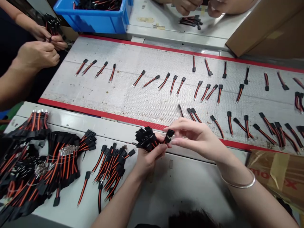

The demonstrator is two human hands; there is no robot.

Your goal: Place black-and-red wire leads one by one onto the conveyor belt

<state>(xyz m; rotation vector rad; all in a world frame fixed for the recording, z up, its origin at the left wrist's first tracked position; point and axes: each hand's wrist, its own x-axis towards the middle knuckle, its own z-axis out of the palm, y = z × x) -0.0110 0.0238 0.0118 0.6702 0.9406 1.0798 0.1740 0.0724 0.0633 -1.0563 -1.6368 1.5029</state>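
Two bare forearms [116, 205] come up from the bottom edge, a thin silver bangle [237, 182] on the right wrist. The left hand [149, 161] is closed around a bunch of wire leads [146, 138], red-and-black pairs ending in black plugs, gripping them just below the plugs. The right hand [197, 136] is drawn into a narrow pinch, its fingertips [174, 142] on a single black plug [169, 136] standing at the edge of the bunch. Both hands are held above a white table [166, 186], where a heap of bundled leads [57, 167] and a smaller loose pile [111, 167] lie off to the left. Past the table runs a perforated grey belt [118, 88] with red edges, its surface dotted with single leads [140, 78] laid in spaced rows. Across it, a co-worker's hands [35, 55] work at another bunch, near a blue crate [90, 19].
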